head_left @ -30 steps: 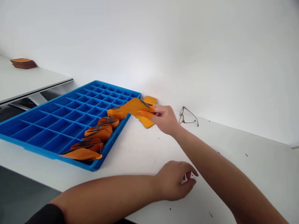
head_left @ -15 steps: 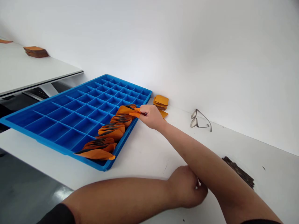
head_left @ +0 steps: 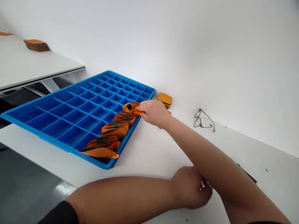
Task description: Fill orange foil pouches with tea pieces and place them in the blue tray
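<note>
A blue compartment tray (head_left: 70, 105) lies on the white table. Its nearest row holds several bundles of orange pads (head_left: 109, 133) with dark streaks. My right hand (head_left: 153, 112) reaches to the tray's right rim, fingers pinched on an orange pad (head_left: 130, 107) that sits in a compartment there. My left hand (head_left: 190, 186) rests on the table near the front, fingers curled, partly hidden behind my right forearm; I cannot make out what it holds. A small stack of orange pads (head_left: 164, 99) lies by the wall just beyond my right hand.
Grey glasses (head_left: 202, 119) lie by the wall at the right. A dark strip (head_left: 247, 174) shows past my right forearm. Another table at the left carries a brown-orange stack (head_left: 36, 45). A white wall stands right behind the table.
My right hand has carried the orange pad from above the table leftward and down into a tray compartment. My left hand has slid under my right forearm. The view has shifted left.
</note>
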The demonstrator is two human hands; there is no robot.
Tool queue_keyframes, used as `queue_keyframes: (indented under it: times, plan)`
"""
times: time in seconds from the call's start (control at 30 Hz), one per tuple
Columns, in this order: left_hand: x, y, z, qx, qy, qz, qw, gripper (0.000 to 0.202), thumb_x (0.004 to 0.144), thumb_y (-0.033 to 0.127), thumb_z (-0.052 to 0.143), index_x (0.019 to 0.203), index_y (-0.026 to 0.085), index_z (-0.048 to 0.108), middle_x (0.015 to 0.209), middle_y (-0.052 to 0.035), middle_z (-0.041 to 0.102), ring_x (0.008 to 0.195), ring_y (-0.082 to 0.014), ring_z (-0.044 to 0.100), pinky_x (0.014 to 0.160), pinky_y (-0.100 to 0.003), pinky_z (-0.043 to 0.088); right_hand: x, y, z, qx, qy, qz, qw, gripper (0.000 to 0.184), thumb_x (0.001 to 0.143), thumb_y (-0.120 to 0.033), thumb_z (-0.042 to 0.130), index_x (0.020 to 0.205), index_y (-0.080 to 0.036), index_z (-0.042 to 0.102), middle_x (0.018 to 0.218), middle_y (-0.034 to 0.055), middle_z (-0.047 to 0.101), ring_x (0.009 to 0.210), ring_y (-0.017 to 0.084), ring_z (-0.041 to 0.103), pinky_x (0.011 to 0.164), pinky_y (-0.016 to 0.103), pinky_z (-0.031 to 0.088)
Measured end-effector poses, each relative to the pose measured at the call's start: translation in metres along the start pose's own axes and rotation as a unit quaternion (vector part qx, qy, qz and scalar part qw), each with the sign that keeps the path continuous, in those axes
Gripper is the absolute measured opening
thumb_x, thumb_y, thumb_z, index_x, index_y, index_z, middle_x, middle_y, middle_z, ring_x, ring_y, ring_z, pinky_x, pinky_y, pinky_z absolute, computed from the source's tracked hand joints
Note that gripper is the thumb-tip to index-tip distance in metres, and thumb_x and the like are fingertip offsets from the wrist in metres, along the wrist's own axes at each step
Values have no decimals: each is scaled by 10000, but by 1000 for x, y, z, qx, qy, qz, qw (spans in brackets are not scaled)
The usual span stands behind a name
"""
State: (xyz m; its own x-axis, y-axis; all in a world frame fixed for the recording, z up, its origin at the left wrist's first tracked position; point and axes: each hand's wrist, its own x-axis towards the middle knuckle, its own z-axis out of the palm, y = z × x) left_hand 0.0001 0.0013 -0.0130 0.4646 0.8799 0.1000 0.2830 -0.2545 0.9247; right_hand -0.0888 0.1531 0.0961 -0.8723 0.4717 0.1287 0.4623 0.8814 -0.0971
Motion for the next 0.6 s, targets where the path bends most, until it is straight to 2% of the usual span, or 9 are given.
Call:
queue_keyframes:
  times: [0.17,0.3,0.43,0.6]
  plan:
    - [2,0,-1,40,-42,59,997,156,812,318,582,836,220,462,879,7,696,813,-208,662,775,-336,497,11,-12,-13,-49,-57,31,997,178,838,-97,542,678,-173,534,734,35,561,676,148,462,598,319,213]
    - [3,1,-3,49,-65,64,995,153,851,305,569,983,237,534,952,19,732,897,-218,706,893,-377,525,17,-13,-26,-56,-90,48,993,261,788,-88,616,618,-189,447,644,13,480,626,139,428,588,317,229]
    - [3,2,-3,68,-71,65,993,103,834,288,576,897,222,529,906,9,729,886,-223,699,871,-370,527,20,-11,-35,-44,-111,71,990,365,785,-123,654,602,-198,347,599,-11,422,581,120,383,562,314,235]
    - [2,0,0,73,-52,85,992,104,840,278,590,781,212,535,843,-27,718,871,-228,683,813,-342,530,23,-16,-40,-42,-128,96,986,367,738,-166,731,596,-202,395,594,-11,446,595,126,435,565,307,267]
